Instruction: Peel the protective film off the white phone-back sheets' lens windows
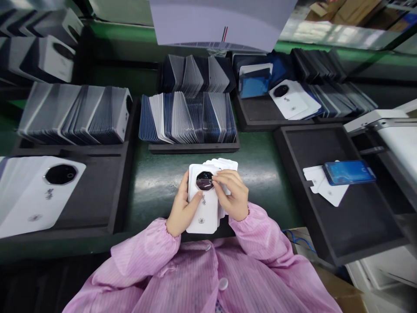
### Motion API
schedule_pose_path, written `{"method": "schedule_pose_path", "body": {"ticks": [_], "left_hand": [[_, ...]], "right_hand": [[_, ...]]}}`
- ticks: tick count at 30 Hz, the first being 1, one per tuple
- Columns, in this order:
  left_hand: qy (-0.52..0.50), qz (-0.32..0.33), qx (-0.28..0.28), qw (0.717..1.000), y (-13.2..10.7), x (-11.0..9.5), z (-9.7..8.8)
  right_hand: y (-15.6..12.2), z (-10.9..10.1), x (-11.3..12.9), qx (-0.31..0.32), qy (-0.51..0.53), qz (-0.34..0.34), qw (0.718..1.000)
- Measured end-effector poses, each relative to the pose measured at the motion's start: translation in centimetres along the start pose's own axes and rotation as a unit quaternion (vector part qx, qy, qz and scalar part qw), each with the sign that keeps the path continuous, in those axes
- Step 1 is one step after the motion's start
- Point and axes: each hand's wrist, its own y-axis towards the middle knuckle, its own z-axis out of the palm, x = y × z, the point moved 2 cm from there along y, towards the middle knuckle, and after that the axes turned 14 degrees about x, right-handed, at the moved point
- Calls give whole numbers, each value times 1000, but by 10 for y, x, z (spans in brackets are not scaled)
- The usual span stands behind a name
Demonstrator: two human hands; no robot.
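I hold a small stack of white phone back covers [203, 213] over the green bench, close to my chest. The top cover has a dark octagonal camera opening [205, 180] near its upper end. My left hand [182, 208] wraps the stack's left edge, thumb resting on the top cover. My right hand [233, 193] grips the right side, its fingertips pinched at the right edge of the camera opening. More covers of the stack fan out behind my right hand. Pink sleeves cover both arms.
A black tray [195, 148] of upright covers stands just beyond my hands, another [74, 113] at left. White covers [35, 195] lie on the near-left tray. A black tray [352, 226] at right holds a blue-filmed cover [348, 171]. A far-right tray [260, 115] holds more covers.
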Motion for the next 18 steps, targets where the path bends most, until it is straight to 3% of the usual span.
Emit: {"method": "schedule_pose_path", "body": {"ticks": [12, 15, 18], "left_hand": [[-2, -11, 10, 1000, 0, -1, 0], [-15, -13, 8, 1000, 0, -1, 1], [1, 10, -10, 1000, 0, -2, 0]], "right_hand": [[0, 1, -5, 19, -62, 32, 997], [0, 0, -4, 17, -57, 11, 998], [0, 0, 1, 42, -34, -58, 997]]}}
